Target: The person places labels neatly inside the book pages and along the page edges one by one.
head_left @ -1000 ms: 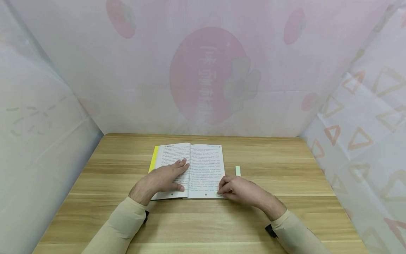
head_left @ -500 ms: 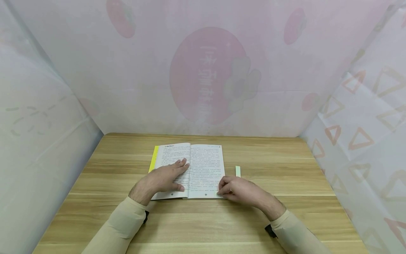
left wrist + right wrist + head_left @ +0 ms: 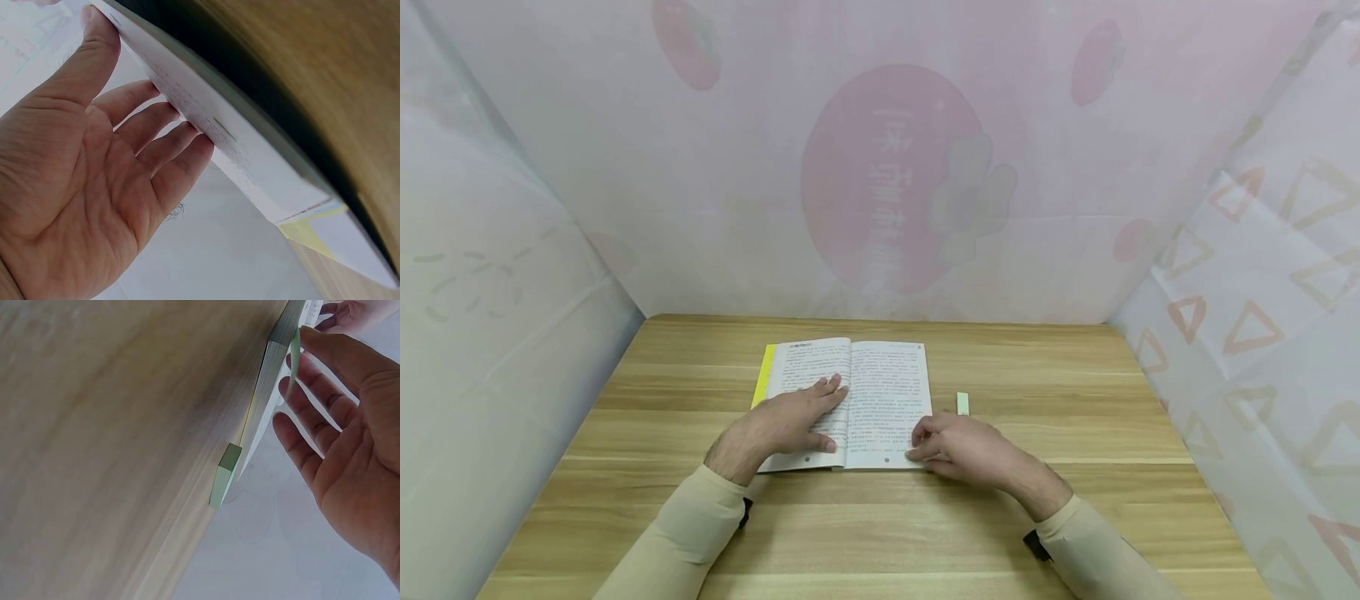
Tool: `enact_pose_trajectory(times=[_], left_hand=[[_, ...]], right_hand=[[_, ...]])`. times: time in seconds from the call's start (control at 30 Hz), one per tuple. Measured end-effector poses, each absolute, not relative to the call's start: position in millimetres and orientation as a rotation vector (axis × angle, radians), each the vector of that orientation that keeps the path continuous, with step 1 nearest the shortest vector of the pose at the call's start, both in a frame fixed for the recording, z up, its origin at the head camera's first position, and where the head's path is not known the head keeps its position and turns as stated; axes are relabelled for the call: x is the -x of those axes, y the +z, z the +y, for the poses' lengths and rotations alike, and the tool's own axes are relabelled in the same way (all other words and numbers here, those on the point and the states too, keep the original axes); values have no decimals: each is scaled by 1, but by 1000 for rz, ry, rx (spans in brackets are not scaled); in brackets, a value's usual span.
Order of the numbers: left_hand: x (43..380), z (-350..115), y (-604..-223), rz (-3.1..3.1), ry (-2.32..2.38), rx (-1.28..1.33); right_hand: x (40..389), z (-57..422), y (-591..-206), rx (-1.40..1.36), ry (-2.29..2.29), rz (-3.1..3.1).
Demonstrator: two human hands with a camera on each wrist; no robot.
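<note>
An open book [image 3: 891,392] with printed pages lies on the table, its yellow cover edge showing at the left. My left hand [image 3: 797,417] rests spread on the left page, its fingertips reaching the spine; in the left wrist view the fingers [image 3: 181,169] touch the paper. At the lower outer corner of the right page is my right hand [image 3: 966,450]. It pinches a thin pale green sticky note [image 3: 295,356] at the page edge, thumb tip against the note and the other fingers loosely curved. Behind this hand lies a pale green sticky note pad [image 3: 962,403], partly hidden by it.
The wooden table [image 3: 865,542] extends around the book. At its back stands a pinkish printed curtain [image 3: 737,250], with pale patterned sheets on both sides. In the right wrist view, the pad sits beside the book's edge.
My right hand has shifted slightly left onto the page corner, its fingers spreading a little. The left hand, the book and the pad have stayed where they were.
</note>
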State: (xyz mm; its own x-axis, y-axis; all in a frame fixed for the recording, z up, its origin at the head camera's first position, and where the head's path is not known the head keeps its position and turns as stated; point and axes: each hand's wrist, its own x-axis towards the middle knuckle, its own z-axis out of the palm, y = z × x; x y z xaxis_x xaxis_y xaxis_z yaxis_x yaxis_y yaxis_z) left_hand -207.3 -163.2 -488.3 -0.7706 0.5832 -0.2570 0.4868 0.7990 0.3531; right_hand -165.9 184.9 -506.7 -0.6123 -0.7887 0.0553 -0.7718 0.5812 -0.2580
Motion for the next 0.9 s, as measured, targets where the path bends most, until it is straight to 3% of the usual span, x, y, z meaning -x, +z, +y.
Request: enact_pose_trajectory(times=[0.47,0.9], left_hand=[[207,-164,-488,2622,397,-823],[207,-167,-486,2606,426,-817]], right_hand=[[166,186,-508,1399,-323,2703],[168,191,-505,1272,-336,2716]])
